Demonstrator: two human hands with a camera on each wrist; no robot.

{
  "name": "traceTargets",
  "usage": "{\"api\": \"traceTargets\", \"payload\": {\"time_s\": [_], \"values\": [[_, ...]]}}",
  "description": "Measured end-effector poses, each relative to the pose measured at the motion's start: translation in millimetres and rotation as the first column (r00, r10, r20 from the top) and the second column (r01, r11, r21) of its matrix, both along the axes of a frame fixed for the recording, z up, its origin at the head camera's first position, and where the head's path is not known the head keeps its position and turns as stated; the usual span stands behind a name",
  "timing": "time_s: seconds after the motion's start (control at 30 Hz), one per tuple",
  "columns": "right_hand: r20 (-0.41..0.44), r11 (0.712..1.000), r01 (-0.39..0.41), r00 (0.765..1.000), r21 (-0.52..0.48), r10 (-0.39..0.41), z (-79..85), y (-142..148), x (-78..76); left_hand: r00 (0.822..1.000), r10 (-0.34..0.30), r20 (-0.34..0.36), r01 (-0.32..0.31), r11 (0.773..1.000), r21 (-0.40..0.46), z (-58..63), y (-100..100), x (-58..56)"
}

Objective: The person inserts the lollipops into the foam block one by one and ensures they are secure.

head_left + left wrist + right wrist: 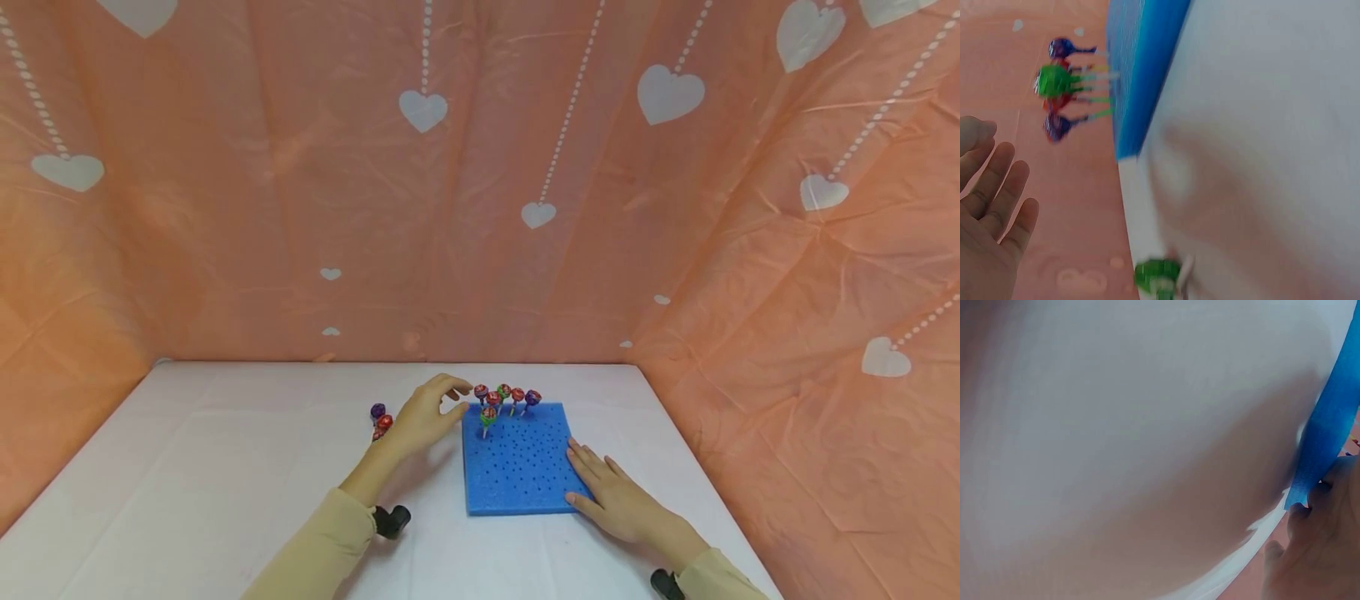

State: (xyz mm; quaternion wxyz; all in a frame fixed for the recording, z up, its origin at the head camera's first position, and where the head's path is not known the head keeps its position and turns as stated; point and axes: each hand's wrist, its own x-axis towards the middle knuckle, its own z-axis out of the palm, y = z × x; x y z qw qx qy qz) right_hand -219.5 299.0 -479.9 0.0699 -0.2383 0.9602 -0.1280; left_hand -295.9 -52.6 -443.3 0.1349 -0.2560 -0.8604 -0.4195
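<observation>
A blue foam block (517,467), dotted with small holes, lies on the table. Several wrapped lollipops (517,396) stand upright along its back edge, and a green-and-red lollipop (488,415) stands just in front of them. My left hand (431,412) hovers by the block's back left corner, beside the lollipops, its fingers loosely bent. In the left wrist view the fingers (999,169) hold nothing and are apart from the sticks. My right hand (618,500) rests with spread, straight fingers on the right edge of the block.
Several loose lollipops (382,421) lie on the white table (225,475) left of the block, partly hidden behind my left wrist. A green lollipop (1159,275) appears low in the left wrist view. Behind the table hangs an orange curtain (480,292) with white hearts.
</observation>
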Motion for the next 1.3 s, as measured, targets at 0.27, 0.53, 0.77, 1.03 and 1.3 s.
{"api": "traceTargets", "payload": {"time_s": [0.27, 0.53, 0.77, 1.03, 1.3], "values": [[0.001, 1.0, 0.0, 1.0, 0.002, 0.0, 1.2, 0.1, -0.2, 0.996, 0.075, -0.038, -0.076, 0.997, -0.014, 1.1, -39.0, -2.5], [0.011, 1.0, 0.002, 1.0, 0.001, -0.002, 1.7, -0.5, -0.5, 0.993, 0.117, -0.013, -0.118, 0.992, -0.055, -1.1, -72.6, 1.2], [0.011, 1.0, 0.004, 1.0, 0.009, -0.004, 0.5, -0.3, -0.3, 0.99, 0.139, 0.015, -0.136, 0.981, -0.142, -5.2, -93.4, 8.5], [0.003, 1.0, 0.0, 1.0, 0.013, 0.0, -0.2, -0.1, -0.2, 0.988, 0.123, 0.088, -0.098, 0.963, -0.252, -6.8, -110.3, 11.8], [0.001, 1.0, 0.005, 1.0, 0.019, -0.005, -0.9, 0.0, -1.1, 0.984, 0.084, 0.154, -0.027, 0.94, -0.34, -9.2, -116.5, 12.9]]}}
